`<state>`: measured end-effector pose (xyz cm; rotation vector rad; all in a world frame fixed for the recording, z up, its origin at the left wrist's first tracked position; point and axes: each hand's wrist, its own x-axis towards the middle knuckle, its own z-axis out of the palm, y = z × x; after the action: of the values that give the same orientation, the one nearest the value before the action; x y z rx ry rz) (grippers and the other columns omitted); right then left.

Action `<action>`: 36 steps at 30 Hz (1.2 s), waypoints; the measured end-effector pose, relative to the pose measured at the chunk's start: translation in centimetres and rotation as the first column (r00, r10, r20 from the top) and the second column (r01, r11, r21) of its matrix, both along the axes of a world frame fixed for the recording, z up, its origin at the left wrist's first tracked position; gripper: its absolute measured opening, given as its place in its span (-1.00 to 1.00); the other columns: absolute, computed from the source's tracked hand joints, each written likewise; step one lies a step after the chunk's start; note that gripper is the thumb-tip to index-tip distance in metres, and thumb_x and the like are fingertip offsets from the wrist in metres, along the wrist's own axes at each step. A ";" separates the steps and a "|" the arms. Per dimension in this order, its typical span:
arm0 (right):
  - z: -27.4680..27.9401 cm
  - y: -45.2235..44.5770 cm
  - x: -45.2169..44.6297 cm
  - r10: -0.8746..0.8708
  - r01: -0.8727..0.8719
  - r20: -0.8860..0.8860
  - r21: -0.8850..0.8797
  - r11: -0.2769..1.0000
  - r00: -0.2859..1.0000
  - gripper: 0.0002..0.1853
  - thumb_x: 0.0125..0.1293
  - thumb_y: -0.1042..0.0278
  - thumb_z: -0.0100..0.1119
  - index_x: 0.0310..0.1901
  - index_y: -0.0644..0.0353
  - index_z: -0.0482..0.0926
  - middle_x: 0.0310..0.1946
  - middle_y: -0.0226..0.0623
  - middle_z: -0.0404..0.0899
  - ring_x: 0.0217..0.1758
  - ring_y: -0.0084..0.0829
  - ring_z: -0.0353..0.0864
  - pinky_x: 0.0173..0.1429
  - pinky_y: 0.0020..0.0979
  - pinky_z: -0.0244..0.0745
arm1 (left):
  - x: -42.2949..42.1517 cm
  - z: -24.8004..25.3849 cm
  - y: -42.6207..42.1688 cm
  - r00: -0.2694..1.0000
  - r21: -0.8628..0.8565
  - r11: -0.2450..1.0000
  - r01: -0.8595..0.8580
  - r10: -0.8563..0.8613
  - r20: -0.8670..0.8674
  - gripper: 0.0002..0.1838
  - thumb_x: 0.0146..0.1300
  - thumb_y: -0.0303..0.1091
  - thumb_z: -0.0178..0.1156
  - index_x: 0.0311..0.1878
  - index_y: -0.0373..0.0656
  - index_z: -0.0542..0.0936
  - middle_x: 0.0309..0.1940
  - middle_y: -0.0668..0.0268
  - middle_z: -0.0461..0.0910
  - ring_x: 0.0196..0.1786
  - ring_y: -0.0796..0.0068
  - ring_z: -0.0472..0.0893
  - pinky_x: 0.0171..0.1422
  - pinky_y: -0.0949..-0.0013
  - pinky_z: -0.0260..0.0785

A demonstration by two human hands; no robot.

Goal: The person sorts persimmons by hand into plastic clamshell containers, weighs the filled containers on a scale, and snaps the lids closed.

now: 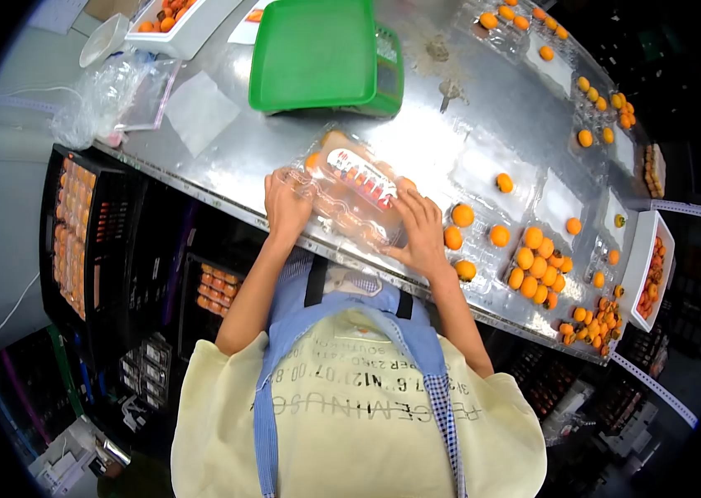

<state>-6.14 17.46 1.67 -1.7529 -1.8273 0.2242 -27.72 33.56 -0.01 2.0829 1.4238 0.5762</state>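
The left hand [287, 203] curls its fingers over one end of a labelled clear plastic clamshell [345, 203]; the right hand [422, 228], thumb spread from its fingers, holds the other end. The clamshell sits near the metal surface's [419, 129] edge, beside a green scale [313, 54].

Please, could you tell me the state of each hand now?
Left hand: holding the left end of the clear fruit pack.
Right hand: holding the same pack's right end, thumb spread.
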 end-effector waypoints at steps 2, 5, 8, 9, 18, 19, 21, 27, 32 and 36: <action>1.0 -0.1 -0.1 -0.003 0.003 -0.027 -0.019 1.000 1.000 -0.11 -0.18 0.00 0.44 0.24 0.12 0.29 0.28 -0.20 0.25 0.38 -0.18 0.17 0.37 -0.05 0.02 | 0.3 1.3 0.2 0.967 -0.440 0.898 -0.010 0.121 0.224 -0.72 0.16 -0.33 0.21 -0.08 -0.23 0.56 -0.02 0.11 0.51 0.00 0.18 0.54 -0.01 0.21 0.44; 0.0 0.1 0.2 -0.014 0.015 -0.044 0.037 0.999 0.999 -0.09 -0.23 0.21 0.46 0.26 0.11 0.26 0.28 -0.21 0.26 0.39 -0.17 0.17 0.40 -0.03 -0.01 | 2.0 2.9 1.1 0.655 -0.783 0.583 0.216 0.508 0.559 -0.67 0.24 -0.37 0.16 0.03 -0.32 0.45 0.01 0.11 0.52 0.02 0.22 0.55 -0.01 0.23 0.47; -0.7 1.1 0.8 -0.154 0.180 -0.107 0.304 0.936 0.982 -0.24 -0.32 0.64 0.23 0.13 0.18 0.43 0.04 -0.17 0.51 0.08 -0.12 0.47 0.15 -0.19 0.34 | 3.5 5.3 2.2 0.532 -0.729 0.445 0.520 0.499 0.684 -0.56 0.43 -0.20 -0.17 0.17 -0.38 0.33 0.02 0.00 0.50 0.03 0.18 0.56 0.06 0.19 0.46; -0.2 1.8 1.0 -0.185 0.208 -0.098 0.353 0.912 0.978 -0.34 -0.28 0.62 0.26 0.06 0.19 0.49 -0.05 -0.18 0.56 0.00 -0.14 0.52 0.07 -0.24 0.40 | 3.8 5.1 2.9 0.495 -0.714 0.393 0.579 0.526 0.691 -0.51 0.43 -0.13 -0.23 0.18 -0.39 0.31 0.04 -0.02 0.49 0.03 0.16 0.56 0.06 0.21 0.46; 0.9 4.8 3.9 -0.536 0.631 -0.454 0.079 0.772 0.712 -0.79 0.18 0.40 0.24 -0.15 0.26 0.61 -0.46 -0.33 0.59 -0.43 -0.53 0.51 -0.31 -0.54 0.39 | -0.8 -0.8 6.9 0.958 -0.430 0.890 0.151 -0.025 0.284 -0.59 0.35 -0.10 0.01 0.03 -0.26 0.53 -0.16 0.13 0.60 -0.08 0.31 0.59 -0.13 0.37 0.48; 1.2 5.0 4.0 -0.548 0.642 -0.500 0.021 0.766 0.670 -0.79 0.23 0.36 0.22 -0.15 0.27 0.61 -0.50 -0.38 0.57 -0.47 -0.61 0.46 -0.34 -0.57 0.36 | -2.4 -3.2 7.0 0.983 -0.299 0.944 0.142 -0.099 0.156 -0.62 0.34 -0.13 0.04 0.00 -0.25 0.55 -0.21 0.16 0.61 -0.12 0.37 0.60 -0.16 0.40 0.49; 1.1 5.1 4.2 -0.529 0.642 -0.528 0.041 0.766 0.665 -0.77 0.27 0.33 0.20 -0.13 0.28 0.61 -0.56 -0.48 0.50 -0.49 -0.72 0.33 -0.40 -0.63 0.27 | -3.6 -4.2 7.3 0.985 -0.338 0.925 0.174 -0.161 0.064 -0.64 0.33 -0.17 0.08 -0.02 -0.27 0.56 -0.27 0.21 0.62 -0.18 0.49 0.61 -0.23 0.45 0.50; 1.3 4.8 4.1 -0.512 0.628 -0.524 0.056 0.776 0.680 -0.79 0.26 0.43 0.17 -0.11 0.32 0.61 -0.52 -0.47 0.54 -0.47 -0.71 0.37 -0.38 -0.63 0.30 | -4.5 -4.5 7.0 0.923 -0.728 0.619 0.295 0.011 0.383 -0.76 0.36 -0.30 0.05 -0.10 -0.31 0.49 -0.40 0.29 0.53 -0.44 0.60 0.53 -0.39 0.53 0.50; 3.5 4.6 3.0 -0.514 0.616 -0.444 0.115 0.780 0.734 -0.80 0.25 0.47 0.16 -0.13 0.33 0.62 -0.51 -0.47 0.55 -0.45 -0.72 0.41 -0.37 -0.63 0.33 | -4.2 -4.3 6.7 0.920 -0.690 0.634 0.348 -0.089 0.382 -0.83 0.35 -0.36 0.02 -0.17 -0.30 0.44 -0.45 0.25 0.52 -0.50 0.55 0.52 -0.50 0.49 0.43; 5.4 3.7 3.5 -0.545 0.622 -0.411 0.075 0.779 0.731 -0.80 0.26 0.48 0.14 -0.12 0.36 0.62 -0.46 -0.46 0.58 -0.43 -0.71 0.43 -0.36 -0.63 0.34 | -3.9 -3.1 6.4 0.907 -0.643 0.665 0.380 -0.129 0.402 -0.83 0.34 -0.37 0.01 -0.20 -0.31 0.43 -0.48 0.20 0.53 -0.50 0.48 0.55 -0.43 0.41 0.41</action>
<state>-2.60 21.21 7.05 -1.8873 -0.9218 0.0877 -31.61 39.94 -3.10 1.4264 0.9124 0.1743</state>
